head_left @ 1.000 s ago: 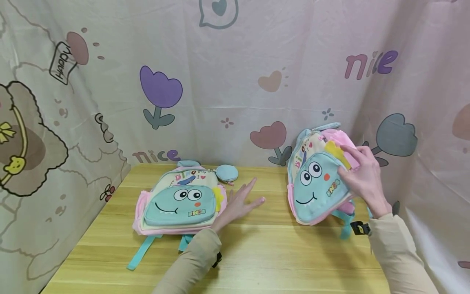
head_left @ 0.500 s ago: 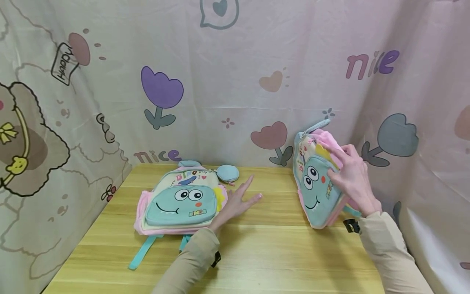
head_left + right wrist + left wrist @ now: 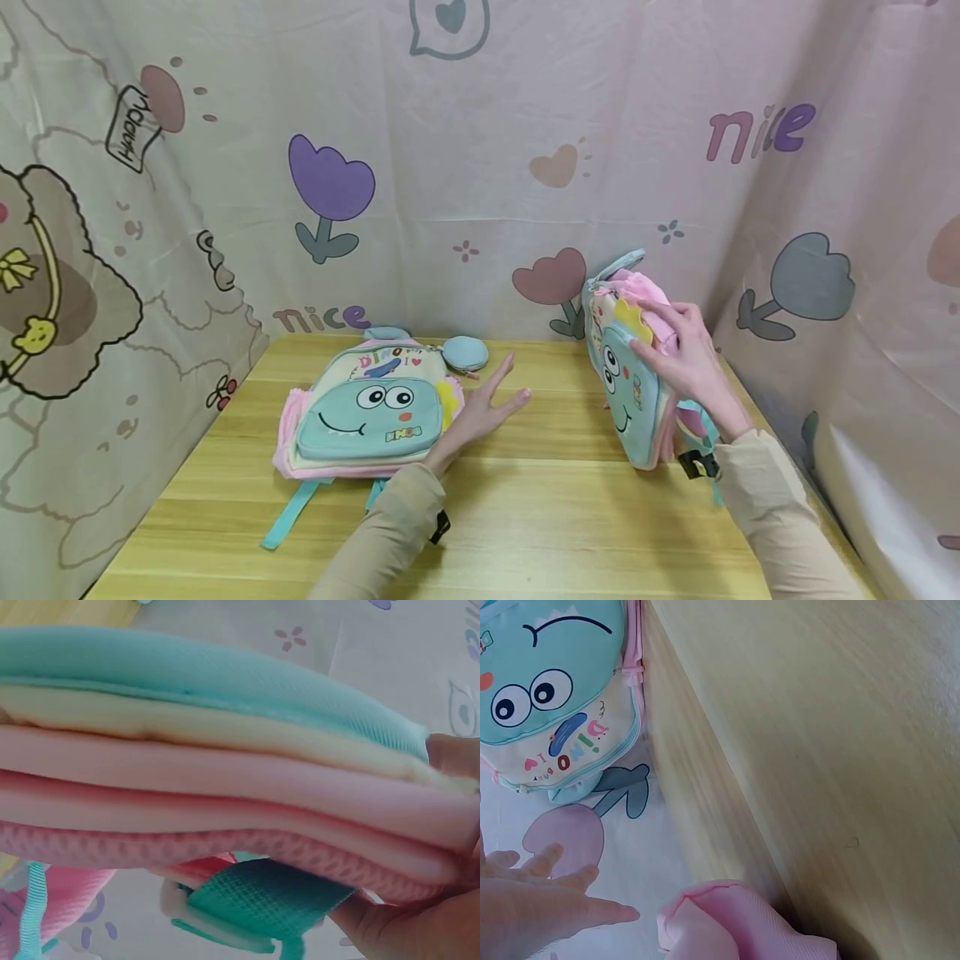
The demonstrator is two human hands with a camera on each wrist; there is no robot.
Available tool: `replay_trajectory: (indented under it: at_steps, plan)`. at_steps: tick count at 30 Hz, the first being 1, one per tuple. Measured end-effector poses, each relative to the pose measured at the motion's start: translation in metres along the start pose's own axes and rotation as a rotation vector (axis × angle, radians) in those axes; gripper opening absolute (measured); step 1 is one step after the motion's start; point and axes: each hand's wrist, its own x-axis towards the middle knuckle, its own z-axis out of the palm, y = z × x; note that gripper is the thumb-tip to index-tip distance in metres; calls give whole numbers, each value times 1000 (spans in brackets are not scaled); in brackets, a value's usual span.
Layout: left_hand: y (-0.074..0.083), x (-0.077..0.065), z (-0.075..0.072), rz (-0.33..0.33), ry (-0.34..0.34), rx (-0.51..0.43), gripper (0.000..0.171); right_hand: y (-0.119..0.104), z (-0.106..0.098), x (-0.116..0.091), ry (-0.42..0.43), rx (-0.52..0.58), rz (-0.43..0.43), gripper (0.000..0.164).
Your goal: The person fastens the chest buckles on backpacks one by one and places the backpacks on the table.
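Observation:
My right hand (image 3: 686,354) grips a small dinosaur-face backpack (image 3: 628,396) by its right side, thumb on the front and fingers behind. The bag is tilted up and turned so its face looks left. In the right wrist view the bag's layered teal, cream and pink edge (image 3: 225,757) fills the picture, with teal webbing (image 3: 262,900) below. A matching backpack (image 3: 367,417) lies face up at the left. My left hand (image 3: 480,417) is spread beside its right side pocket, fingers extended and holding nothing.
A round blue pouch (image 3: 465,353) hangs off the left bag's top. Teal straps (image 3: 294,512) trail toward the front. The wooden table (image 3: 540,533) meets a printed curtain (image 3: 450,167) at the back and sides.
The right backpack has swung round to face left, and my right hand has moved left with it. My left hand has barely shifted.

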Motion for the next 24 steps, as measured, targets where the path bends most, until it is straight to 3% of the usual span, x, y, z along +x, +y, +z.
replay_trajectory:
  at_steps: [9, 18, 24]
  plan:
    - [4, -3, -6, -77, 9, -108, 75, 6, 11, -1, -14, 95, -108, 61]
    - [14, -4, -13, -124, 11, -253, 69, 7, 20, -3, -63, 108, -5, 77]
    - [17, -1, -14, -91, 3, -283, 67, 3, 35, -6, -66, 93, 23, 67]
